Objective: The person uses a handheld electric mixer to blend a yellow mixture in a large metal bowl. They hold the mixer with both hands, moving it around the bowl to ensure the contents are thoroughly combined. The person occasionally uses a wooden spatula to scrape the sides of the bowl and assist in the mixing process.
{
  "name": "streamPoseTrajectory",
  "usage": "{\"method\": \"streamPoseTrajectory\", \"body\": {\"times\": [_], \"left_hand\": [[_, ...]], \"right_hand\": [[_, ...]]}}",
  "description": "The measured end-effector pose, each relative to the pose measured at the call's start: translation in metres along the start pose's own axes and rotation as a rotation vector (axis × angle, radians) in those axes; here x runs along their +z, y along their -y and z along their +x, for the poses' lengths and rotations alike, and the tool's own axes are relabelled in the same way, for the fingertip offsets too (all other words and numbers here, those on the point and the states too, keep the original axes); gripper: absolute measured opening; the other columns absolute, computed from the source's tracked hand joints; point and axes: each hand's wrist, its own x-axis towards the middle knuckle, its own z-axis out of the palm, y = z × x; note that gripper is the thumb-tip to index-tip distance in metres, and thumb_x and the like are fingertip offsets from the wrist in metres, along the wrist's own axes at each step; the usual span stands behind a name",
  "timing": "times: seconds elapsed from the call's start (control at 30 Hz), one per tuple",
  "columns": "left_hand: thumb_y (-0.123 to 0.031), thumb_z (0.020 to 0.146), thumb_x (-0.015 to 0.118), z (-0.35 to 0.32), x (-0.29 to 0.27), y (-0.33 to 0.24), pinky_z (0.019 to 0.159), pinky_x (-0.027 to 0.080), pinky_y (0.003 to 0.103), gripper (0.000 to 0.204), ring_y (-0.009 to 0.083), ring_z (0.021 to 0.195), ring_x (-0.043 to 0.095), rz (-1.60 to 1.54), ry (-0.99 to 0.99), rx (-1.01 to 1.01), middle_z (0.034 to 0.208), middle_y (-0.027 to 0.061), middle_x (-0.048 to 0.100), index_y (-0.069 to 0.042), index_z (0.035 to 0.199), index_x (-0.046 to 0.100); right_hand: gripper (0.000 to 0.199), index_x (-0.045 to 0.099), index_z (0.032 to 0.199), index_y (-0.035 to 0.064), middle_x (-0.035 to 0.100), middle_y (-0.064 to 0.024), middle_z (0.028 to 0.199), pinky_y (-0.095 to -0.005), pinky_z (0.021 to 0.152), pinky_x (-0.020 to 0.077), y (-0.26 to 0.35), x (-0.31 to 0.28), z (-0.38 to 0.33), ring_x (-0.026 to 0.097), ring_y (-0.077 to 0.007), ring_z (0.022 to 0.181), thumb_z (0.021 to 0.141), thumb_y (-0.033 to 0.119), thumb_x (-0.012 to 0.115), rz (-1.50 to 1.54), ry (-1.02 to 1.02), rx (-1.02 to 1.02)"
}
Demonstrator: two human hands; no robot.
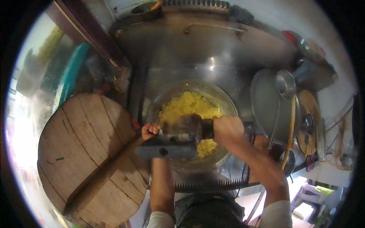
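Note:
A heavy hand-held machine (190,125) with a grey block-shaped end, a round brown body and a dark grip hangs over a wide metal basin (224,91). My right hand (229,131) is closed around its dark grip. My left hand (151,131) is curled into a closed grip beside the grey block, near the basin's left side; what its fingers hold is hidden. Crumbly yellow mash (192,104) fills the basin's middle. The machine covers part of the mash, and its lower end cannot be seen.
A big round wooden lid (87,133) with a crossbar lies at the left. To the right are a metal pan lid (262,98), a long-handled ladle (286,83) and a round wooden board (310,102). A metal backsplash (159,45) rises behind the stove.

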Motion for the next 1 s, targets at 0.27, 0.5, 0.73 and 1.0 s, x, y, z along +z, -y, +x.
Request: {"method": "streamPoseTrajectory", "body": {"times": [0.27,0.5,0.73,1.0], "left_hand": [[-0.019,0.082,0.041,0.032,0.042,0.014,0.07,0.046,0.03,0.025,0.0133,0.061,0.046,0.175,-0.687,0.201,0.055,-0.0033,0.041,-0.017,0.057,0.038],[-0.016,0.076,0.039,0.057,0.05,0.025,0.067,0.047,0.043,0.017,0.0138,0.057,0.045,0.112,-0.594,0.055,0.056,-0.0042,0.039,-0.018,0.06,0.035],[-0.02,0.08,0.038,0.09,0.06,0.049,0.064,0.044,0.039,0.017,0.0154,0.062,0.045,0.191,-0.629,0.03,0.058,-0.0028,0.042,-0.019,0.063,0.034],[-0.018,0.085,0.037,0.111,0.049,0.055,0.062,0.046,0.035,0.021,0.0161,0.057,0.043,0.214,-0.617,0.058,0.058,0.0004,0.041,-0.013,0.065,0.035]], "right_hand": [[0.014,0.07,0.08,0.012,0.067,-0.0073,0.083,-0.0338,0.068,0.0509,0.015,-0.047,0.062,0.065,-0.0233,0.083,0.069,0.016,0.061,-0.226,0.024,-0.173],[0.026,0.07,0.088,0.009,0.067,-0.0102,0.089,-0.0377,0.075,0.0507,0.0,-0.064,0.1,0.063,-0.0274,0.089,0.065,0.018,0.065,-0.282,0.078,-0.098],[0.029,0.07,0.088,0.0129,0.068,-0.0056,0.089,-0.0362,0.069,0.0506,-0.036,-0.065,0.12,0.065,-0.0211,0.084,0.059,0.017,0.065,-0.289,0.248,-0.011],[0.021,0.07,0.078,0.0119,0.068,-0.0037,0.08,-0.0346,0.067,0.0497,-0.05,-0.061,0.122,0.064,-0.0194,0.074,0.059,0.022,0.066,-0.225,0.361,0.043]]}}
